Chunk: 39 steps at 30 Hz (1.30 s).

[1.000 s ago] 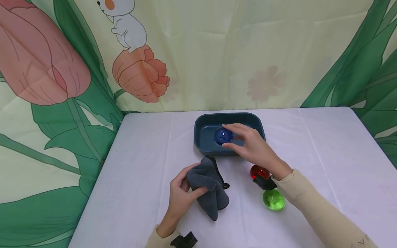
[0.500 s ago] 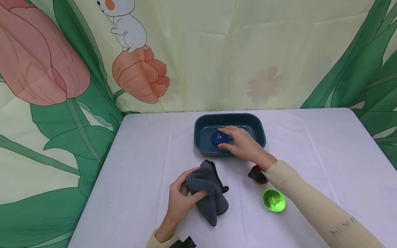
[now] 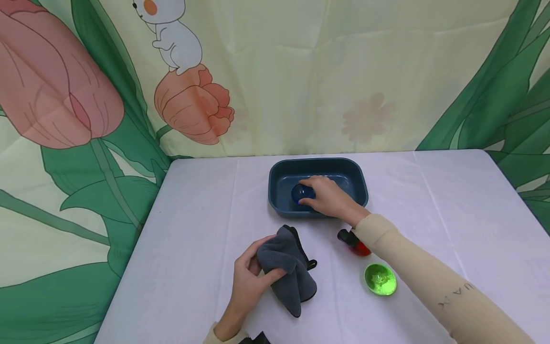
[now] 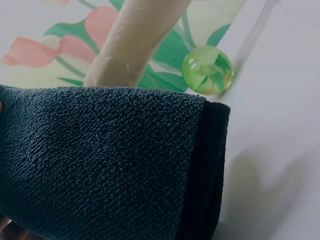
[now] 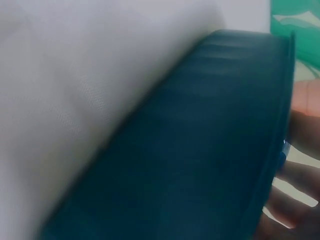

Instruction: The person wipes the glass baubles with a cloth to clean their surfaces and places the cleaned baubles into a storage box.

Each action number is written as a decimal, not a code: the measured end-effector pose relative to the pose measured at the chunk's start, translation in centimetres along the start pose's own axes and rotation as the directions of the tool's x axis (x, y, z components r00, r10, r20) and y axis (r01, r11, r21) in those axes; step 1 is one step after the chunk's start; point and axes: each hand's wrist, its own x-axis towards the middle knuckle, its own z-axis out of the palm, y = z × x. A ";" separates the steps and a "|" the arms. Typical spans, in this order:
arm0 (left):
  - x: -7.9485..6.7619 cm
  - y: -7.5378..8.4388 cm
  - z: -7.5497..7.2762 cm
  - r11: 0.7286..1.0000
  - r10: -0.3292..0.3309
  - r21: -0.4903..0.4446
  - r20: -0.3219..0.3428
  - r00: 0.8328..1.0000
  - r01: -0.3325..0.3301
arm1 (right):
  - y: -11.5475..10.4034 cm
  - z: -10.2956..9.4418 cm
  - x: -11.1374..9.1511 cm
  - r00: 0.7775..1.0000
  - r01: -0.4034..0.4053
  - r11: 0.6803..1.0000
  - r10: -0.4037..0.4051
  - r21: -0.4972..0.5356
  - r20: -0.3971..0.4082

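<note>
Inside the dark blue tray point(image 3: 285, 179), my right hand point(image 3: 331, 197) pinches a clear blue ball point(image 3: 301, 192) between thumb and fingers, low near the tray's floor. The right wrist view is mostly filled by the tray's outer wall point(image 5: 200, 135), with just a sliver of the ball above its rim. My left hand point(image 3: 249, 279) grips a folded dark grey cloth point(image 3: 289, 274) with black edging and a small loop, in front of the tray. That cloth point(image 4: 100, 160) covers much of the left wrist view and hides most of the hand there.
A red ball point(image 3: 361, 249) lies under my right forearm, partly hidden by the black wrist camera point(image 3: 345, 236). Nearer to me is a clear green ball point(image 3: 380, 279). White cloth point(image 3: 197, 224) covers the table, and a flower-printed curtain point(image 3: 279, 81) hangs behind it.
My right hand has moved left and down into the tray with the blue ball. My left hand and the grey cloth have shifted slightly toward me.
</note>
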 end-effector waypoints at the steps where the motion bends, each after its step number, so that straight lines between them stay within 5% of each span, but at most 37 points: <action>1: 0.0 0.0 0.0 1.000 0.004 -0.002 0.001 1.000 -0.004 | 0.1 0.1 0.1 1.000 0.000 1.000 0.000 -0.004 0.007; 23: 0.0 -0.5 0.3 0.999 0.023 -0.023 0.022 1.000 -0.022 | 1.4 0.7 0.7 0.996 -0.080 0.996 0.079 0.029 0.029; 39: -0.1 -0.7 0.2 1.000 0.030 0.002 0.026 0.999 -0.030 | -0.7 -3.1 -1.9 0.998 -0.012 1.000 0.014 0.028 -0.060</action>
